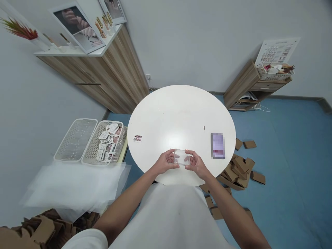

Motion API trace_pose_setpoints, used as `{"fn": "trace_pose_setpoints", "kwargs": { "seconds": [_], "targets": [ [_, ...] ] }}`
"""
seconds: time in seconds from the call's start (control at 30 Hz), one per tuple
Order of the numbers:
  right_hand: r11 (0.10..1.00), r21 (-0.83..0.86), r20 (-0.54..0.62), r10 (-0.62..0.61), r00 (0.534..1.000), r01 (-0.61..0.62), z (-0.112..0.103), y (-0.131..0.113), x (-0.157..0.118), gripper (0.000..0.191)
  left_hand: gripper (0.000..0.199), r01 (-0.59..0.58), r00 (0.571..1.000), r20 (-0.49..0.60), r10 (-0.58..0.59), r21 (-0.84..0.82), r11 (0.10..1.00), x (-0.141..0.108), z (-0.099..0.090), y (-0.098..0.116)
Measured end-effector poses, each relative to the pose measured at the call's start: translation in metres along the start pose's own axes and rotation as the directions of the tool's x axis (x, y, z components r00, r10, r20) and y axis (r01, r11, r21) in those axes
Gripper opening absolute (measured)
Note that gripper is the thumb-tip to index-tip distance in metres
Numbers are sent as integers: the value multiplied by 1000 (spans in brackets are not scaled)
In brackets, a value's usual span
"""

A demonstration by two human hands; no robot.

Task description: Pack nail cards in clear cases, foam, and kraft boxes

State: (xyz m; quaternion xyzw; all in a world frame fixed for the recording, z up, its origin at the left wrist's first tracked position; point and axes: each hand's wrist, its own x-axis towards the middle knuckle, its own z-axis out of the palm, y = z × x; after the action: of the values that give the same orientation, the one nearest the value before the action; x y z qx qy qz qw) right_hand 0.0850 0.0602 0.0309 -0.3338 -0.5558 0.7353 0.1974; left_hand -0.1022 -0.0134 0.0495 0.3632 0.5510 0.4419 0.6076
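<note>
Both hands, left (165, 162) and right (196, 164), pinch a small clear plastic box (182, 157) by its opposite short sides, over the near edge of the round white table (181, 110). It looks light, thin-walled and fairly stiff, likely slick and prone to cracking if squeezed, so the side edges suit a gentle fingertip hold. Bare tabletop opens beyond it; the nail set card (137, 138) lies near the left edge, the pixelated purple item (218, 146) near the right.
</note>
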Motion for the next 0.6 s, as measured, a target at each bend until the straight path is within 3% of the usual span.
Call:
{"fn": "trace_pose_setpoints", "kwargs": {
  "seconds": [0.27,0.47,0.6],
  "targets": [
    [993,122,81,-10,997,0,-1,-13,3,56,77,26,1000,-3,-27,-150,988,-2,4,-4],
    [986,-82,13,-143,990,144,-5,-18,7,55,71,117,993,-1,-120,-236,965,-7,-4,-5],
    [956,-259,71,-125,990,139,2,-16,10,54,56,190,979,-44,-198,-148,971,-11,-11,-22]
  ]
}}
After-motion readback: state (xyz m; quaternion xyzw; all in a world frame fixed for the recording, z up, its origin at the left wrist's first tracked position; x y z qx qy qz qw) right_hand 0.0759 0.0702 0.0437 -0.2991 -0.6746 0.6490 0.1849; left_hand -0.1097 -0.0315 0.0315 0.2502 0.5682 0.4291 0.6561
